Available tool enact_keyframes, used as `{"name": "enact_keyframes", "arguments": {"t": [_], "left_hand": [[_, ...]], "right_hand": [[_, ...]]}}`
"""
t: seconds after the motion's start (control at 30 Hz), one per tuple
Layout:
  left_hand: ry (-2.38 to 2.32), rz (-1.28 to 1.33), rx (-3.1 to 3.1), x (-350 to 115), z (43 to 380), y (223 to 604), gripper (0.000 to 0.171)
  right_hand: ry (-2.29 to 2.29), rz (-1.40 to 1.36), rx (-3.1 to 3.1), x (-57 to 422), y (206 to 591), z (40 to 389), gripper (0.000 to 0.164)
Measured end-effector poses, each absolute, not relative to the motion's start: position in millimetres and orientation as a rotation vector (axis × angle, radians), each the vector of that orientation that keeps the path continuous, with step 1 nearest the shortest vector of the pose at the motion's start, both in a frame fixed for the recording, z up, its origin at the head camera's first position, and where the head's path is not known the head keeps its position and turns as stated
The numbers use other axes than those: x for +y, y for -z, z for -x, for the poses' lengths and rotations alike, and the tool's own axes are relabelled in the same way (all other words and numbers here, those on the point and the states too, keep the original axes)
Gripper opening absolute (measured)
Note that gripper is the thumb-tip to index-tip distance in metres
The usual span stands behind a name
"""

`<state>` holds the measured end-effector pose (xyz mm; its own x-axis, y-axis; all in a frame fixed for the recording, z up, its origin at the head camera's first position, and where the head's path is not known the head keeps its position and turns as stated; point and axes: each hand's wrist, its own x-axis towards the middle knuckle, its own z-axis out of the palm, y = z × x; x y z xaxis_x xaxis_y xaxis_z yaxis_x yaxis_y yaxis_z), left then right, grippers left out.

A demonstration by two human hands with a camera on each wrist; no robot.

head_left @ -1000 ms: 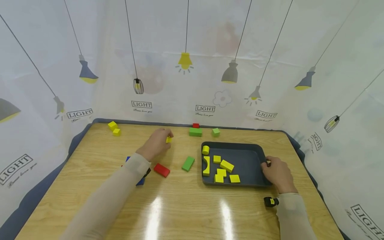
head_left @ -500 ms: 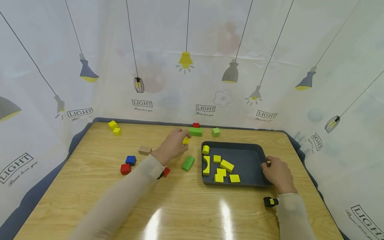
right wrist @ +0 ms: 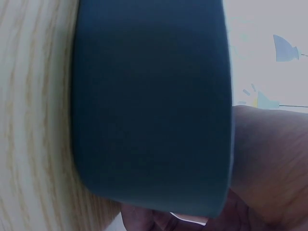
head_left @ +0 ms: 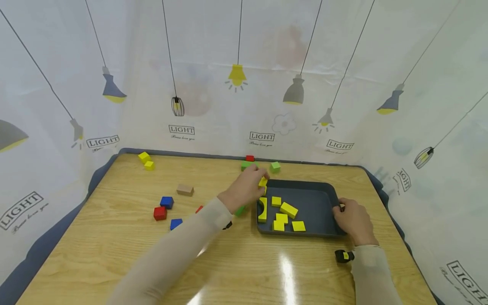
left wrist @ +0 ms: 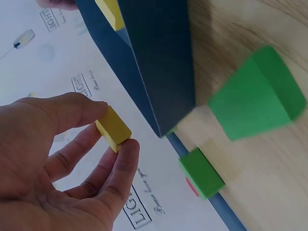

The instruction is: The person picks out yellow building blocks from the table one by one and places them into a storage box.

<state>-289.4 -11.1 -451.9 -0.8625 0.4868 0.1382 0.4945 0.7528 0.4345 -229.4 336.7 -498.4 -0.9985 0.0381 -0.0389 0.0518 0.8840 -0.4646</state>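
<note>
My left hand (head_left: pixel 245 186) pinches a small yellow block (left wrist: pixel 113 126) between thumb and fingertips, at the back left corner of the dark tray (head_left: pixel 316 207). In the left wrist view the block is held beside the tray's outer wall. Several yellow blocks lie in the tray, among them an arch-shaped block (head_left: pixel 262 215) along its left side and a longer block (head_left: pixel 289 210) near the middle. A yellow cylinder in the corner is mostly hidden behind my left fingers. My right hand (head_left: pixel 354 220) grips the tray's right wall, which fills much of the right wrist view.
Left on the table are a brown block (head_left: pixel 185 189), two blue blocks (head_left: pixel 166 202) and a red cube (head_left: pixel 160 213). Two yellow cubes (head_left: pixel 144 157) sit at the back left. A light green cube (head_left: pixel 275 167) stands behind the tray; a green block (left wrist: pixel 255 96) lies beside it.
My left hand has moved right with the yellow block, from the table's middle to the tray's back left corner. My right hand and the tray have stayed in place.
</note>
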Motion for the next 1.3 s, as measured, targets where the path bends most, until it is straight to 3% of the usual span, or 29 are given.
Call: {"name": "enact_keyframes", "arguments": {"t": [1.3], "left_hand": [[0.499, 1.239, -2.946, 120, 254, 471, 0.035]], "right_hand": [[0.754, -0.109, 2.985, 338, 499, 230, 0.050]]}}
